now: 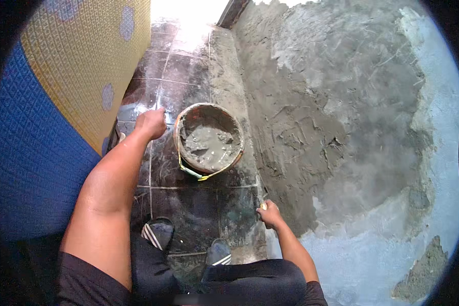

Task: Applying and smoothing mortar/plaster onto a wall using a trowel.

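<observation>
Lower centre of the frame, beside the wall's foot: right hand (pixel 271 215), fingers wrapped firmly round the pale handle of a hand tool (pixel 263 206). Working end of the tool is too small and dark to identify; a trowel seems likely. Left of centre: left hand (pixel 152 124), fingers curled into a loose fist, just beside the bucket and apparently not touching it. No held object is visible there; cannot tell whether the palm conceals one.

Centre: bucket (pixel 177 133), upright, part filled with wet grey mortar (pixel 208 145), its handle (pixel 203 178) dropped against the near side. It stands on dark floor tiles (pixel 188 209).

Right half: wall (pixel 352 255), pale blue where bare at lower right, with a rough fresh mortar patch (pixel 301 143) right of the bucket. Bottom centre: two striped slippers (pixel 159 233). Upper left: textured blue-and-yellow sheet (pixel 86 66).

Judgement: step in hand is coating the wall, mid-way, surface unsmoothed. Next move calls for a firm grip, the blade laid nearly flat and even pressure across the ridges, or a fresh load from the bucket.
</observation>
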The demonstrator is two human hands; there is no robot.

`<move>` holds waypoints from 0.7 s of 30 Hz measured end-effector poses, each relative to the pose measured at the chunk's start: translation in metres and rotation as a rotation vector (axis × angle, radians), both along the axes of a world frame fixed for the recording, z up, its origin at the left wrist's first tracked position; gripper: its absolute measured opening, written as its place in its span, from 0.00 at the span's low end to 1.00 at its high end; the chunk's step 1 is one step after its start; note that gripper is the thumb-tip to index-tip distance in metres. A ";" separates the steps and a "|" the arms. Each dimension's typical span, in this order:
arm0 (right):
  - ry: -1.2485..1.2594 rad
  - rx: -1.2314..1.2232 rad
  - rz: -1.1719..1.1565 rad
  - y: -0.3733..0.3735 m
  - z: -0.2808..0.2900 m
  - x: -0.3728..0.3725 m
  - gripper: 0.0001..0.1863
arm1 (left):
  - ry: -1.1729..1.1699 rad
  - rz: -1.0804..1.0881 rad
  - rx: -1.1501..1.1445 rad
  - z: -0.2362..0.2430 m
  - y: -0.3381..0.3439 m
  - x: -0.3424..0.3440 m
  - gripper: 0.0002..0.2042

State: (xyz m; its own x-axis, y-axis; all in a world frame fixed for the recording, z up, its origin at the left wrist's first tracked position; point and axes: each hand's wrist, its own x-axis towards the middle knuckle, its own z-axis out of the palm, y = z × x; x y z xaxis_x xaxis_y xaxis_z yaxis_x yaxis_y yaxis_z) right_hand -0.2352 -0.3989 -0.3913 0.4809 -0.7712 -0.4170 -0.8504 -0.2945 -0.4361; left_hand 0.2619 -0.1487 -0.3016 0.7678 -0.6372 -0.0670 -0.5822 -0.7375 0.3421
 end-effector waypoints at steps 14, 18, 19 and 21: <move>-0.224 0.130 -0.285 -0.018 -0.027 -0.005 0.13 | -0.025 -0.026 0.108 -0.024 0.016 0.010 0.13; -0.203 0.008 -0.165 -0.025 0.019 -0.005 0.18 | -0.012 -0.030 0.125 -0.022 0.007 0.005 0.13; -0.218 0.057 -0.198 -0.023 0.038 -0.003 0.17 | -0.009 -0.038 0.119 -0.022 0.002 0.003 0.13; -0.236 0.106 -0.225 -0.022 0.058 0.000 0.16 | -0.033 -0.045 0.070 -0.024 -0.003 0.000 0.13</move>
